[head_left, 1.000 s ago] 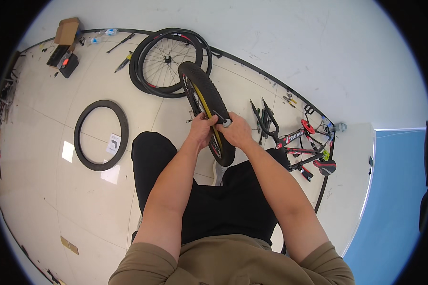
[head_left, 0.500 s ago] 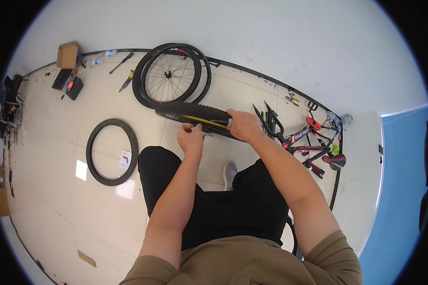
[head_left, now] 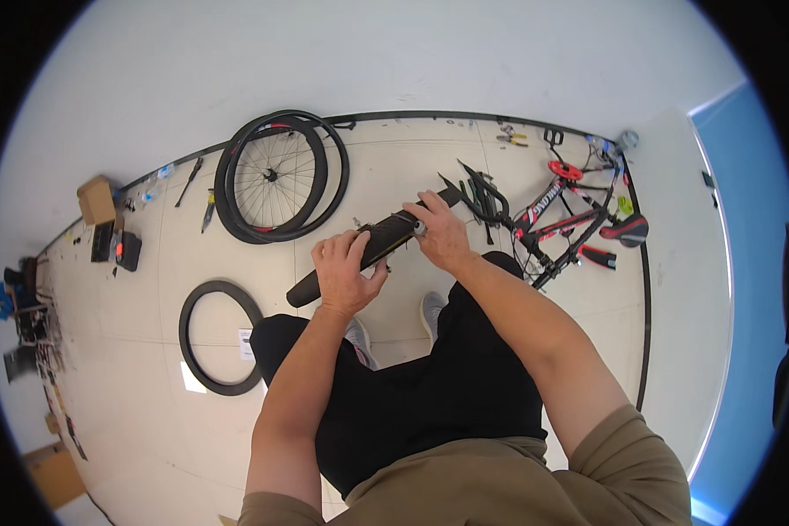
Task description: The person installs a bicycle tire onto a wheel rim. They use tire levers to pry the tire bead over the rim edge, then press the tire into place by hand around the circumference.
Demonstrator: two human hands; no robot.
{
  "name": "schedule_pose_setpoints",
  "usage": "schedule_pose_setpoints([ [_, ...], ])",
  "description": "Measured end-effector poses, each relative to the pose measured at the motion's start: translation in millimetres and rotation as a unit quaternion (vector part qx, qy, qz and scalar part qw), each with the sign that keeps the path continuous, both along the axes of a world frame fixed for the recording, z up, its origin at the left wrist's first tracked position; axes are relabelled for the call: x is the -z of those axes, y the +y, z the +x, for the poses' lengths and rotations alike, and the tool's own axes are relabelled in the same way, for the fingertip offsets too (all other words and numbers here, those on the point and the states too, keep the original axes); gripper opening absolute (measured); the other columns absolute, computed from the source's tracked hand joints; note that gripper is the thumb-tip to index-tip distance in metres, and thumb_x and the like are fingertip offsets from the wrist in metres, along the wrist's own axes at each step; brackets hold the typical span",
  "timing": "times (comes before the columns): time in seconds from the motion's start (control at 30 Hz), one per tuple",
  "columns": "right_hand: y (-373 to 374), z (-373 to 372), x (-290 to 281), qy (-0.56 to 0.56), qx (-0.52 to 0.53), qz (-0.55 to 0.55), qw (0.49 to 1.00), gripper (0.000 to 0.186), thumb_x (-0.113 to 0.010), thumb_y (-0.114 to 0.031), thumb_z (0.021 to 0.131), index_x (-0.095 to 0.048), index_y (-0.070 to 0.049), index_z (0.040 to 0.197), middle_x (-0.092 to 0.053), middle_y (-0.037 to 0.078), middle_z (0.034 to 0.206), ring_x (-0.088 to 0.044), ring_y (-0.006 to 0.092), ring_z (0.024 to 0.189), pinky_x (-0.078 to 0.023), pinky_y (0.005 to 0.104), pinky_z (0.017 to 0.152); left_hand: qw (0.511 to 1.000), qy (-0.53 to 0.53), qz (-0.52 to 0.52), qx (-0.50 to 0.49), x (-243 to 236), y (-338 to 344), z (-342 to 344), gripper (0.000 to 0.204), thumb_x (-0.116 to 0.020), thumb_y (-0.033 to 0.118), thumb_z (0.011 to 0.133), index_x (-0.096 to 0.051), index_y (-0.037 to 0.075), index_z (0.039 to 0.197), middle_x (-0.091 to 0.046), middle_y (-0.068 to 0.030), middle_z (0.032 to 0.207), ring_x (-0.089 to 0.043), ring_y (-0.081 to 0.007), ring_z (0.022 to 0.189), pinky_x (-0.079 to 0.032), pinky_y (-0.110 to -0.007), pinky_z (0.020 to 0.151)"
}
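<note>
The left hand grasps a bicycle wheel, its fingers laid over the black tread and its thumb on the near side; the right hand grips the same wheel toward its far right end, where a small pale object shows beside the thumb, too small to name; the wheel is in front of the knees, seen nearly edge-on and slanting from near left to far right; whether it touches the floor I cannot tell.

As for progress, its tyre appears to be on, at least along the upper side; a thin yellow line shows at its near edge, and whether the tyre is fully seated is hidden; fitting looks undone, since the bicycle frame lies apart on the right, with no wheel visibly mounted; a loose tyre lies on the left, and a spoked wheel rests far left, by the wall.
</note>
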State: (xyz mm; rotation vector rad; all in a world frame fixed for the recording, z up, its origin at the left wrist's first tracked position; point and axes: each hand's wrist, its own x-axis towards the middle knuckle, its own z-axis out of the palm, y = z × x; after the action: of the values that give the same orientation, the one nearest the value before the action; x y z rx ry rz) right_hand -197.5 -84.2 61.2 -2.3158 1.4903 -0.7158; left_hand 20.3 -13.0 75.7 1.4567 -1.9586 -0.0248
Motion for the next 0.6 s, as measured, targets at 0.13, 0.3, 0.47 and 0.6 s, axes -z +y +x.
schedule_pose_setpoints([
  [0.13, -6, -1, 2, -0.025, -0.032, -0.005, 0.999, 0.053, -0.077, -0.004, 0.075, -0.063, -0.015, 0.125, -0.059, 0.010, 0.134, -0.051, 0.0317, 0.134, -0.053, 0.0418, 0.099, 0.999, -0.052, -0.001, -0.012, 13, -6, -4, 0.057, -0.085, 0.023, 0.075, -0.062, 0.007, 0.125, -0.066, -0.0090, 0.115, -0.062, -0.0278, 0.104, -0.043, -0.044, 0.092],
  [0.3, -27, 3, -4, 0.004, -0.098, -0.018, 0.995, 0.037, -0.077, -0.010, 0.077, -0.065, -0.014, 0.112, -0.066, 0.006, 0.112, -0.062, 0.0273, 0.116, -0.055, 0.0415, 0.089, 0.999, -0.051, -0.007, 0.009, 17, -22, 12, 0.043, -0.080, 0.018, 0.083, -0.065, 0.003, 0.121, -0.072, -0.0146, 0.099, -0.070, -0.0325, 0.082, -0.055, -0.040, 0.069],
  [0.47, -48, 11, -16, 0.101, -0.177, 0.074, 0.976, 0.029, -0.079, -0.024, 0.081, -0.068, -0.014, 0.106, -0.070, 0.006, 0.095, -0.067, 0.0271, 0.104, -0.054, 0.0422, 0.085, 0.995, 0.014, 0.091, 0.026, 12, -23, 28, 0.033, -0.078, 0.021, 0.087, -0.070, 0.005, 0.115, -0.072, -0.0172, 0.086, -0.071, -0.0345, 0.075, -0.057, -0.040, 0.065],
  [0.6, -60, 21, -38, 0.173, -0.186, 0.158, 0.954, 0.036, -0.081, -0.034, 0.081, -0.072, -0.016, 0.112, -0.073, 0.008, 0.099, -0.069, 0.0292, 0.103, -0.052, 0.0441, 0.091, 0.986, 0.078, 0.148, 0.010, 13, -26, 34, 0.029, -0.077, 0.025, 0.087, -0.073, 0.007, 0.110, -0.072, -0.0186, 0.083, -0.071, -0.0369, 0.074, -0.056, -0.041, 0.066],
])
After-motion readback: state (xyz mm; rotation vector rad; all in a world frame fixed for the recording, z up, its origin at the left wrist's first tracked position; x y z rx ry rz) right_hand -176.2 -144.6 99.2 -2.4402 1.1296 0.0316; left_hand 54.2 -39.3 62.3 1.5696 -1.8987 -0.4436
